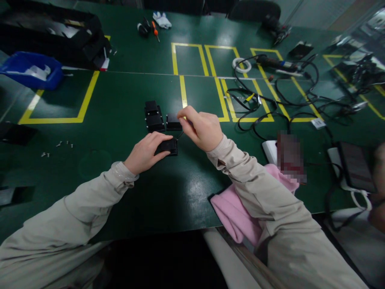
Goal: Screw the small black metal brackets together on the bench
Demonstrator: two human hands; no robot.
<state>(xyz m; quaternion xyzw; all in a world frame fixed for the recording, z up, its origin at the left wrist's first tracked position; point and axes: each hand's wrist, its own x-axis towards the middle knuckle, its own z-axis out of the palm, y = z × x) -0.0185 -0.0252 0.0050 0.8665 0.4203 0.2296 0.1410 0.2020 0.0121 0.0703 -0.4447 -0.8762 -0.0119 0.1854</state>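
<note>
My left hand (146,151) is wrapped round a small black block (172,147) that lies on the green table (126,92). Above its right end, my right hand (203,126) is closed in a pinch on a thin dark tool (180,135), whose tip points down toward the block's right edge. Just beyond the hands lies another black block (173,121), partly hidden by my right fingers. To its left are more black blocks (154,119), with small shiny screws at their sides.
Loose screws (59,143) lie at the left. A blue bin (33,70) and a black tray (51,36) stand at the back left. Cables (278,96) spread over the right side. A pink cloth (237,212) rests under my right forearm. Part of another person shows at the right edge.
</note>
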